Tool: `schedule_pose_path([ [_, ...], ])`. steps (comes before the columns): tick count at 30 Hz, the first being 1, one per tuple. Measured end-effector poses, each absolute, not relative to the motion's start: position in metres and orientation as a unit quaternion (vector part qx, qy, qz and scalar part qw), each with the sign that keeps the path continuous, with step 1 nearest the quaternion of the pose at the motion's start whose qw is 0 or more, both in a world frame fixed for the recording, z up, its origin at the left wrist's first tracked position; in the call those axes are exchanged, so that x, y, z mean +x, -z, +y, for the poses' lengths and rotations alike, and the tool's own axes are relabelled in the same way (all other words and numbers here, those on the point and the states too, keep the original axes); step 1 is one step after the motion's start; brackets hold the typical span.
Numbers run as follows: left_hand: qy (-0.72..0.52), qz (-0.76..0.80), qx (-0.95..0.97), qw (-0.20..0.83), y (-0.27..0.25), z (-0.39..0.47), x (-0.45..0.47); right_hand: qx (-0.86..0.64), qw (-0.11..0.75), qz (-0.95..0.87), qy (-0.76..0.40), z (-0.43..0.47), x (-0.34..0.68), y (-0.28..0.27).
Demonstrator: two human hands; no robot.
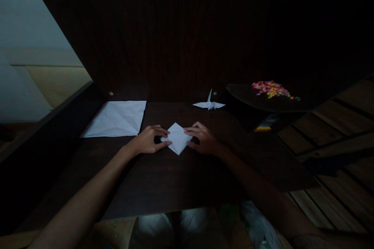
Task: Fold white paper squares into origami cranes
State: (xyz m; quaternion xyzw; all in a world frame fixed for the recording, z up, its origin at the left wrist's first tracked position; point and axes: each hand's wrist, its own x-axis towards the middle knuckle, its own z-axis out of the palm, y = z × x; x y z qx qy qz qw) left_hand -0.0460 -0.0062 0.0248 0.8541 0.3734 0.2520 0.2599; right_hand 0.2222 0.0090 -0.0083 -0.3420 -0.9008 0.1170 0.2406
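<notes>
A small white paper (pixel 177 138), folded into a diamond, lies on the dark table with layered edges along its lower right side. My left hand (pixel 149 140) holds its left corner, thumb below and fingers above. At the opposite corner, my right hand (pixel 205 139) grips the paper between thumb and fingers in the same way. Behind my right hand stands a white origami crane (pixel 209 105) with its wings spread. Creased white paper sheets (pixel 117 120) lie flat to the left, beyond my left hand.
Pink, yellow and orange small pieces (pixel 271 88) are heaped on a dark rounded shelf (pixel 242 92) at the right. A dark upright panel (pixel 175 39) closes off the table's back, and a low side board (pixel 43 124) borders its left. Wooden slats (pixel 336 136) show at right.
</notes>
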Motion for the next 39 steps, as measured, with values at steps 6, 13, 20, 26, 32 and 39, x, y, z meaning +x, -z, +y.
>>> schedule_pose_path([
  [6, -0.261, 0.374, 0.848, 0.27, -0.023, -0.006, -0.046, -0.341, 0.273, -0.889, -0.136, 0.009, 0.22, 0.011],
  [13, -0.254, 0.381, 0.846, 0.273, -0.022, -0.005, -0.046, -0.356, 0.286, -0.879, -0.137, 0.01, 0.216, 0.012],
  [20, -0.244, 0.392, 0.858, 0.227, -0.019, -0.008, -0.042, -0.359, 0.281, -0.879, -0.142, 0.01, 0.215, 0.01],
  [26, -0.257, 0.431, 0.841, 0.202, -0.012, -0.007, -0.038, -0.355, 0.282, -0.882, -0.132, 0.01, 0.214, 0.01],
  [32, -0.253, 0.449, 0.837, 0.185, -0.009, -0.008, -0.034, -0.348, 0.289, -0.884, -0.117, 0.009, 0.214, 0.011],
  [39, -0.25, 0.464, 0.832, 0.174, -0.005, -0.01, -0.028, -0.358, 0.291, -0.881, -0.107, 0.004, 0.212, 0.005],
])
